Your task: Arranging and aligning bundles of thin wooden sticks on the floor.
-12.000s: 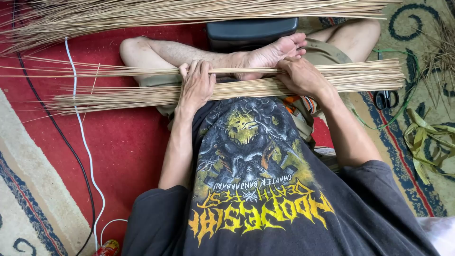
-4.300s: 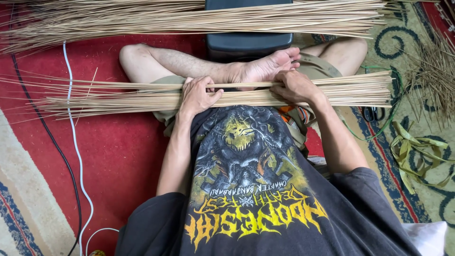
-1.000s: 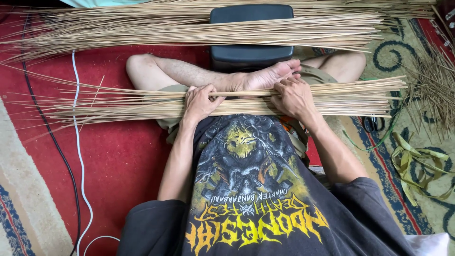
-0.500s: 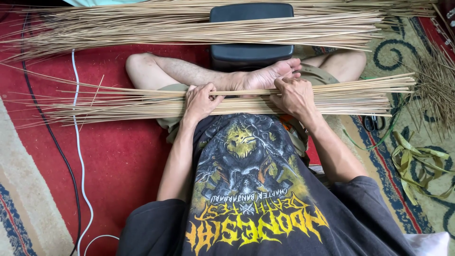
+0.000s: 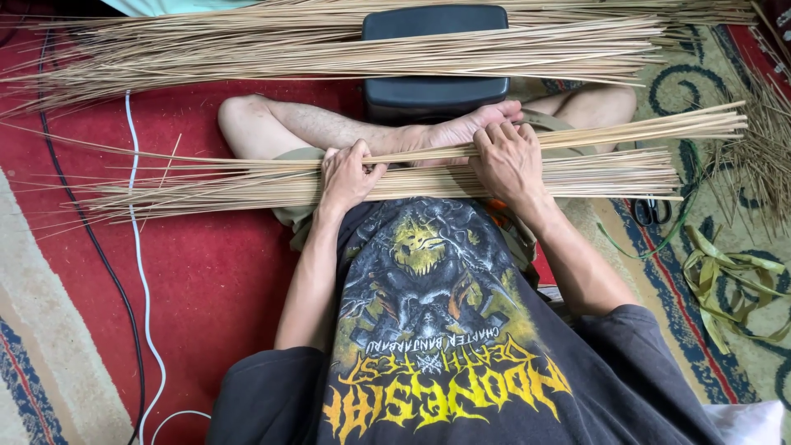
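**Stick bundle held flat across the lap by both hands**

Sticks, thin and pale, lie in a long bundle (image 5: 247,183) across the seated person's lap, running crosswise from the red carpet (image 5: 222,280) on one side to the green patterned rug (image 5: 659,247) on the other. The left hand (image 5: 348,175) rests on top of the bundle, fingers curled over its far edge with the thumb spread toward the middle. The right hand (image 5: 509,161) presses on the bundle just beside it, fingers fairly wide and bent over a few sticks that rise slightly above the rest and fan out past the bundle's end. Neither hand is closed fully around the bundle; both grip it from above.

Just beyond the bundle, touching or nearly touching it, lies the person's bare foot (image 5: 465,128) and crossed shin. Beyond the foot stands a dark box-like object (image 5: 435,95), and across its top lies a second, larger pile of sticks (image 5: 329,45). Nearer than the bundle is the black printed shirt (image 5: 437,330). At the bundle's carpet end, a white cable (image 5: 138,247) and a black cable (image 5: 86,239) run along the floor. Near its rug end lie scissors (image 5: 651,212), a green cord (image 5: 659,243) and yellow-green leaf strips (image 5: 729,284), with loose dry fibres (image 5: 762,156) beyond them.
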